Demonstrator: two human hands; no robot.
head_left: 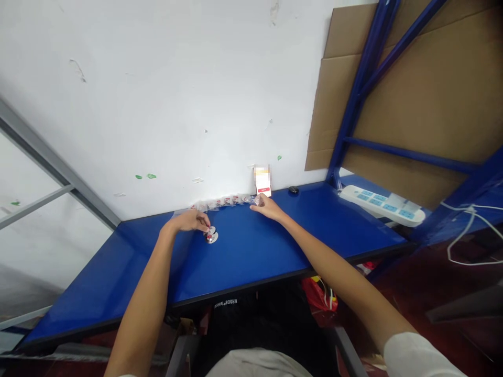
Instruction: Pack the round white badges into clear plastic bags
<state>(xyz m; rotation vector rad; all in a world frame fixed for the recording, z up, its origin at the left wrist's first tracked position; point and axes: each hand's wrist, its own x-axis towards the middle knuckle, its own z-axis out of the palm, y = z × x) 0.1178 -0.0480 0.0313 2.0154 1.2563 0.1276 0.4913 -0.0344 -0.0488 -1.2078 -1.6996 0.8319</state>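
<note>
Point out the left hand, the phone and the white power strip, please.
Left hand (189, 220): head view, on the back of the hand.
Phone (262, 181): head view, on its lit screen.
White power strip (382, 204): head view, mid-length on its socket face.

ok so: one phone (262, 182), one black gadget (293, 190) just right of it, one power strip (380, 205) farther right, two hands (190, 220), and left of the phone at least two discs (212, 238) plus packets (227, 201) too blurry to count
</note>
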